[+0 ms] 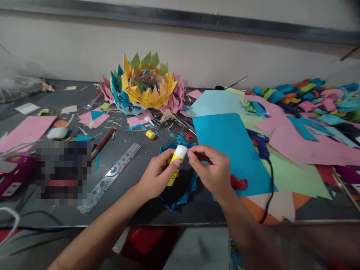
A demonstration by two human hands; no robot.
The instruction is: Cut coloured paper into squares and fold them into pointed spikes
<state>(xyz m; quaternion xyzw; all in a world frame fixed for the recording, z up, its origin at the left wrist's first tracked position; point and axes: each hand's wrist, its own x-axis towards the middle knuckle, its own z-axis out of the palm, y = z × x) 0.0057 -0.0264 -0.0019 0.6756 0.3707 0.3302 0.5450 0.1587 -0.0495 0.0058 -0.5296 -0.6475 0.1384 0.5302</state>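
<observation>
My left hand (159,174) is wrapped around a yellow glue stick (174,170) with a white upper end, held tilted above the table. Beside that white end, my right hand (209,165) is closed in a pinch; whatever lies between its fingertips is too small to make out. Below both hands rests a ring of folded blue paper (180,202), partly covered by them. A yellow cap (150,134) lies on the table beyond my left hand. Close to my right hand are a large blue paper sheet (225,146) and a red object (239,182) on it.
A multicoloured folded-paper crown (152,93) stands at the back. To the left lie a clear ruler (112,174), a brown pen-like tool (103,142) and a magenta power strip (17,176). At right are a blue glue gun (261,144) with cord, stacked coloured paper and folded pieces (303,97).
</observation>
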